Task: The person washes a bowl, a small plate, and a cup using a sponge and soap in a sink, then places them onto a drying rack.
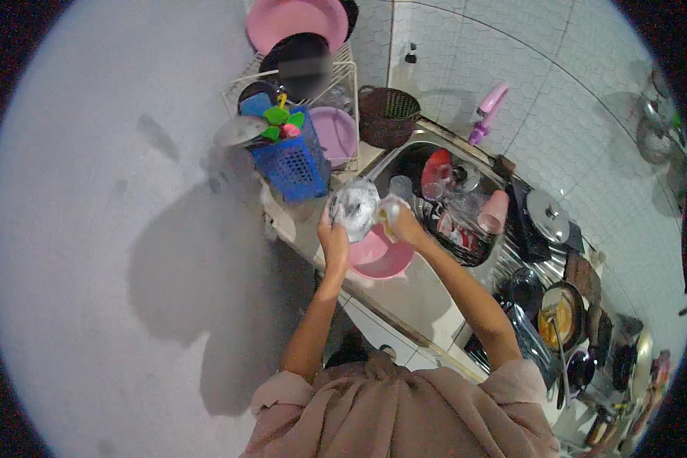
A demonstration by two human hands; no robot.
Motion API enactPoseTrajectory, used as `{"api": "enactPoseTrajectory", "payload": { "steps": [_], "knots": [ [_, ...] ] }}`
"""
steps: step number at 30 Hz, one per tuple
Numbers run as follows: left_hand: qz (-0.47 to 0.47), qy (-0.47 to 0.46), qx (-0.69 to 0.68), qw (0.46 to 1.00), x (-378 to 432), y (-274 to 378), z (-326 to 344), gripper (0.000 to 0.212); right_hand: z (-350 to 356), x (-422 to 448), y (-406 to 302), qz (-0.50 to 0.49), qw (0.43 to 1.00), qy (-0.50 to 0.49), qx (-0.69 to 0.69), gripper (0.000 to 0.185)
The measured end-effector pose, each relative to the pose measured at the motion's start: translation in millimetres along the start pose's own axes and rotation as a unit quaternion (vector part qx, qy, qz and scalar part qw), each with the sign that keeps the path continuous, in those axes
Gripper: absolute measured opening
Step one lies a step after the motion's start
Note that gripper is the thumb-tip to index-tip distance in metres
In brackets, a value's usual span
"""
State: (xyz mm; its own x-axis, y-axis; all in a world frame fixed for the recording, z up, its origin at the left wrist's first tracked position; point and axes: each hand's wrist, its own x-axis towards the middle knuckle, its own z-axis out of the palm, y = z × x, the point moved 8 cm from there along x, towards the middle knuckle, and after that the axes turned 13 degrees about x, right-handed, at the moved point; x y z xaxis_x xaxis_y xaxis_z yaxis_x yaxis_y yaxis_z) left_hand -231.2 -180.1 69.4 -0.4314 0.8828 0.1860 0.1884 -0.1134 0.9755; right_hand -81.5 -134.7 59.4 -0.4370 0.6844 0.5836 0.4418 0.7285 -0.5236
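Observation:
My left hand [334,235] grips the near left edge of a round lid or dish [356,209] coated in white suds; which of the two it is, I cannot tell. Just to its right, my right hand [399,222] is closed on a foamy yellow sponge [387,221]. Both hands are over a pink plastic basin [385,264] standing on the counter. Beside them, the metal sink [481,259] holds a red dish [436,166], clear cups, a pink cup [494,212] and other dishes.
A blue perforated basket [295,169] with utensils and a wire dish rack [352,74] stand at the back left, beside a dark woven basket [388,117]. A pink faucet [491,106] overhangs the sink's far side. Pans, a steel lid [548,216] and a dirty frying pan [561,316] crowd the right.

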Motion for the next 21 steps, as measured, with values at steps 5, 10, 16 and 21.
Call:
{"api": "enactPoseTrajectory", "payload": {
  "steps": [5,10,16,21],
  "knots": [
    [0.039,0.094,-0.086,0.991,-37,29,-20,0.032,23,-21,3,0.164,0.944,-0.088,0.273,0.021],
    [0.018,0.121,-0.123,0.985,-50,22,-18,0.035,2,-20,-15,0.274,0.858,-0.005,0.434,0.033],
    [-0.1,-0.04,-0.176,0.978,-37,-1,61,0.04,-66,-29,37,0.194,0.937,0.093,0.276,0.041],
    [-0.198,-0.198,-0.157,0.947,-45,24,126,0.039,-142,-44,54,0.264,0.934,0.143,0.192,0.034]
  ]
}}
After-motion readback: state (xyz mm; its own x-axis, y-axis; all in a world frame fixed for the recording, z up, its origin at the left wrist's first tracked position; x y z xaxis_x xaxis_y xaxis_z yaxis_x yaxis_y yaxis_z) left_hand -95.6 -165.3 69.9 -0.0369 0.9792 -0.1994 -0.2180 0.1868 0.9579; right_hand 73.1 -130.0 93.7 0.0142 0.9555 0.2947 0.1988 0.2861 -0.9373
